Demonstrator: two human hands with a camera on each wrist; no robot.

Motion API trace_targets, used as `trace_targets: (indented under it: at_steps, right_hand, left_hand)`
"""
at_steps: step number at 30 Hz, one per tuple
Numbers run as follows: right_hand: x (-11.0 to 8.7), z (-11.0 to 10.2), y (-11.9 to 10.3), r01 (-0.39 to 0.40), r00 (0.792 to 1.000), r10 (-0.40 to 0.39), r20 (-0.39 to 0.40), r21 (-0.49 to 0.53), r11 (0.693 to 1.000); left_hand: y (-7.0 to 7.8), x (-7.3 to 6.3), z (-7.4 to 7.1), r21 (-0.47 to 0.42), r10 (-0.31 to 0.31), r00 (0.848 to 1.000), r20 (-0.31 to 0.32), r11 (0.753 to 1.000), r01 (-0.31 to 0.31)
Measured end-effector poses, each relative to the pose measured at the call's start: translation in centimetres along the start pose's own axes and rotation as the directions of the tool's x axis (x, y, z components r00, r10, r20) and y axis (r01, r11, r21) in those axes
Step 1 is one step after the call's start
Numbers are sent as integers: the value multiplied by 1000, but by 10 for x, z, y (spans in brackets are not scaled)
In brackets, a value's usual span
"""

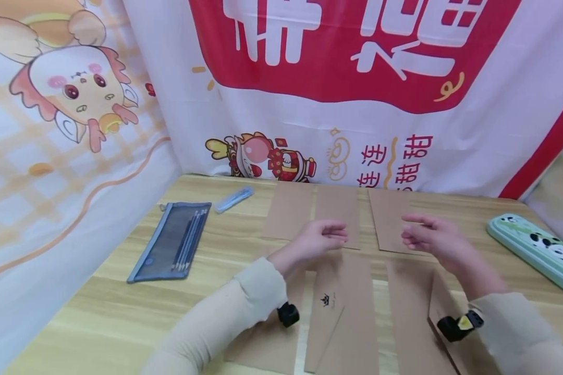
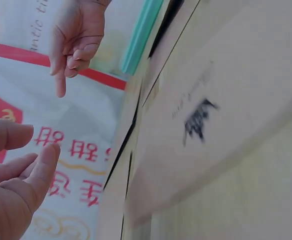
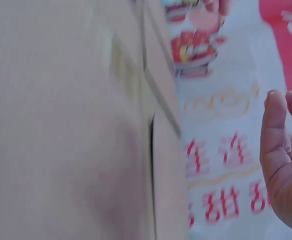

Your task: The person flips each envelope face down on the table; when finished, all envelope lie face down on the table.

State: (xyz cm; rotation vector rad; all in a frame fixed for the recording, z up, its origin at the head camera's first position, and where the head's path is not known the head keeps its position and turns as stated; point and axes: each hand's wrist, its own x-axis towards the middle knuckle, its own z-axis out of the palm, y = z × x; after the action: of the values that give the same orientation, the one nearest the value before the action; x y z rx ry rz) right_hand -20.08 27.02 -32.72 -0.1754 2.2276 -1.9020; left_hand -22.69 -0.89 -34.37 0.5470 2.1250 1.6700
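Grip, left hand (image 1: 315, 240): empty, fingers loosely bent, thumb well apart from them; near the back-middle kraft piece (image 1: 338, 205).
Grip, right hand (image 1: 435, 240): empty, one finger stretched out, the others bent; beside the back-right kraft piece (image 1: 388, 216).
Kraft pieces: two rows of three on the desk (image 1: 98, 323), narrow gaps between; front-middle piece (image 1: 354, 312) carries a small crown print (image 1: 326, 299).
Flap risk: front-right piece (image 1: 405, 312) shows what looks like a raised flap (image 1: 443, 299); right wrist camera (image 1: 450, 329) sits right by its edge, so a pull back could catch or crease it.
Sleeve risk: left sleeve (image 1: 258, 294) overhangs the front-left piece (image 1: 272, 344); a low sweep could drag it askew.
Spacing risk: light paper, slim gaps; a careless brush could make neighbours overlap.
Head view only: mesh pouch (image 1: 161, 245) with pencils (image 1: 190, 242), pale-blue packet (image 1: 234, 199), whole layout of both rows.
Left wrist view: both hands against the backdrop (image 2: 81, 120), seemingly raised off the paper; from overhead, that height is hard to judge.
Right wrist view: kraft surface close and blurred; thumb-side gap of the right hand plainly bare.
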Motion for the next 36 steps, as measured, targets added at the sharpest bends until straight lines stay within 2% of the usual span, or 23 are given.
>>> trace_targets:
  at_steps: [3,8,11,13,16,21,25,28,33,36]
  right_hand:
    - [1,18,-9,20,998,-28,59,127,992]
    - [2,50,-20,4,987,-42,157,234,972]
    - [2,68,-22,-15,975,-42,217,255,967]
    - [2,80,-22,-30,966,-36,256,246,969]
    - [2,98,-18,-68,953,-2,302,220,973]
    - [0,123,-14,-137,937,60,343,205,969]
    - [-1,144,-11,-177,923,86,375,218,960]
    - [-3,158,-9,-211,914,105,391,241,947]
    - [-3,175,-6,-255,902,130,412,265,930]
    - [-2,182,-3,-271,904,144,403,277,922]
  left_hand:
    - [-2,-20,-17,2,2,1000,-2,1000,-2]
    - [-9,-49,-47,54,8,998,-55,999,-5]
    - [-13,-64,-61,81,-3,995,-102,997,11]
    - [-15,-74,-70,70,-25,991,-130,997,35]
    - [-22,-90,-81,81,-58,983,-176,994,73]
    - [-34,-112,-97,105,-88,973,-211,988,112]
    - [-43,-125,-107,116,-129,964,-233,980,159]
    - [-47,-131,-110,84,-168,955,-244,977,194]
    - [-53,-136,-107,24,-200,953,-226,977,211]
    - [-55,-138,-104,13,-204,953,-223,977,212]
